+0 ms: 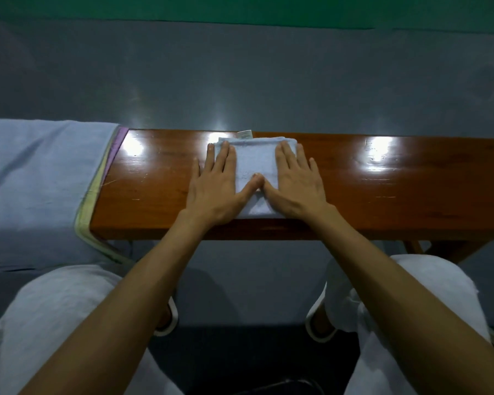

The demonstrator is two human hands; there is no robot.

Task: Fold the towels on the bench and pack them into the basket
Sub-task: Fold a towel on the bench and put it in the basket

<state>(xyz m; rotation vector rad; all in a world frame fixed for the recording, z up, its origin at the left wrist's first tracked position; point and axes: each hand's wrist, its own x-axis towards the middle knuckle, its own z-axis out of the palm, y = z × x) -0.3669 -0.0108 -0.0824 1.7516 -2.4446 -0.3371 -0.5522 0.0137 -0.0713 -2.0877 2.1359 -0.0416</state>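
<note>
Folded pale-blue towel (255, 166) lies mid-bench, spanning the bench (382, 189) from far edge to near edge. A small label (245, 134) pokes out at the far edge.

Left hand (214, 189) and right hand (297, 183) both lie flat, fingers straight and spread, pressing down and gripping nothing. The thumbs meet on the cloth, and the outer fingers spill onto bare wood either side.

Pile of unfolded towels (40, 181), blue over yellow and purple layers, drapes the bench's left end and hangs past its near edge. No basket in view.

Risks, as judged:
- The fold is held by pressure only, so once the palms lift the layers may spring open.
- The towel's near hem sits right at the near edge, and a drag toward the person could tip it off.
- The polished wood looks slick, which would help it slide.
- The overhanging pile could slip floorward if tugged carelessly.
</note>
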